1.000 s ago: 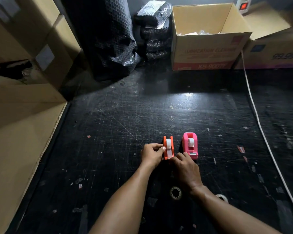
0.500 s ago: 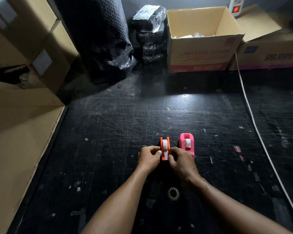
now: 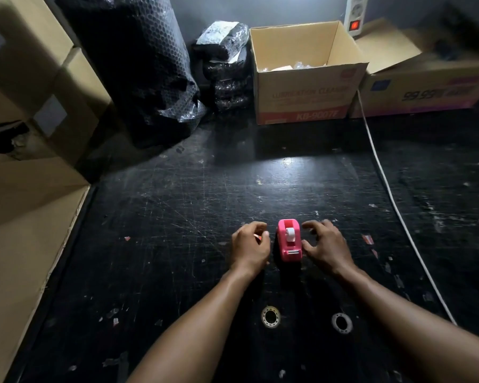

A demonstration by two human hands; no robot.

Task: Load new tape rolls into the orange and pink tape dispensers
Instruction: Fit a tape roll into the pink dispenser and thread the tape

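Currently | surface: scratched black mat (image 3: 194,205), 2 empty tape cores (image 3: 270,316) | room: open cardboard box (image 3: 304,78), white cable (image 3: 393,200) | left hand (image 3: 249,246): curled, possibly around orange | right hand (image 3: 325,244): spread beside pink dispenser (image 3: 289,240)

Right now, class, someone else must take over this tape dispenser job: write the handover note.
Left hand: closed around the orange dispenser, of which only a sliver shows; whether it is loaded cannot be seen.
Right hand: open, fingers spread, just right of the pink dispenser, not gripping it.
Pink dispenser stands on the black mat between the hands, a white roll seated in it.
Two empty cores lie nearer the person.
Done: pink looks loaded.
Left: check the orange one; perhaps clear the cores.
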